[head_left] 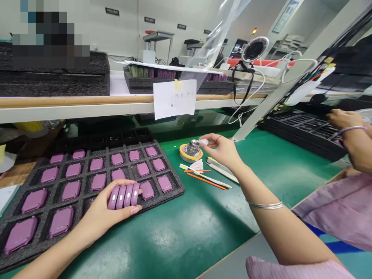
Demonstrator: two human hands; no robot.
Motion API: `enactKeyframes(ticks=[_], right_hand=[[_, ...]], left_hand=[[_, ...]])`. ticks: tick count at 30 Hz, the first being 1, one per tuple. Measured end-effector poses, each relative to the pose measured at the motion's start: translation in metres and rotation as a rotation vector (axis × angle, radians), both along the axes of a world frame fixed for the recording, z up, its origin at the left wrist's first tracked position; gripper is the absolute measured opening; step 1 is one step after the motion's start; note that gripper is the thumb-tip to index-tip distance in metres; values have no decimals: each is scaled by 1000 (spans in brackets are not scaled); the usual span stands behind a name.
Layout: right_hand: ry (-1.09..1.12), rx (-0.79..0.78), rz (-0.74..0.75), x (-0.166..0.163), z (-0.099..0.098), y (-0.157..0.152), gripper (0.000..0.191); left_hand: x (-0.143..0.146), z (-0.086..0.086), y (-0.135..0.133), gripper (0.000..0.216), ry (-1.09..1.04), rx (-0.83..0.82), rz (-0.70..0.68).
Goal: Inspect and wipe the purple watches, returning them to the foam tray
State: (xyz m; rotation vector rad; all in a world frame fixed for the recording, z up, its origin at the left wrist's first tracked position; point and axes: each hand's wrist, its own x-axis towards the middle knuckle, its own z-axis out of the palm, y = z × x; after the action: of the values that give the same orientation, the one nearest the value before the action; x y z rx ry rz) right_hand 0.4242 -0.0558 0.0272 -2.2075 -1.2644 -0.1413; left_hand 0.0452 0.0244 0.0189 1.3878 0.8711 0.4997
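My left hand (107,209) is shut on several purple rounded-rectangle casings (123,195), held on edge in a stack above the front of a black foam tray (174,189). More purple casings (117,159) lie singly in the tray's compartments. My right hand (222,150) pinches a small white piece (204,142) between thumb and fingertips, just right of a steel dispenser jar (193,148). The jar sits inside a yellow-and-white tape roll (182,154). Below my right hand lie orange sticks (206,181), white swabs (221,170) and a crumpled tissue (197,166).
A co-worker's hand (345,120) with a beaded bracelet sits at the right, above a black compartment tray (302,131). A green work mat (203,221) lies under everything. A shelf (72,102) with a taped paper note (174,99) and cables runs across behind.
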Motion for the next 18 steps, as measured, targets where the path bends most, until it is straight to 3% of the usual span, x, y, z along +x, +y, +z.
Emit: enactKeyframes(ticks=[6,10,15,18], right_hand=[[-89,-82,93,-1,14,25,6],[-123,-70,183,-18,23,28,15],[-45,14,491,-109,18,13,17],[-54,138,902,-168,11,2,13]], left_hand=[[-1,-6,2,52,57,114,-76],[-3,-5,2,54,94,114,-139],[-4,-7,2,54,99,144,-143],[-2,-9,3,53,51,152,-143]])
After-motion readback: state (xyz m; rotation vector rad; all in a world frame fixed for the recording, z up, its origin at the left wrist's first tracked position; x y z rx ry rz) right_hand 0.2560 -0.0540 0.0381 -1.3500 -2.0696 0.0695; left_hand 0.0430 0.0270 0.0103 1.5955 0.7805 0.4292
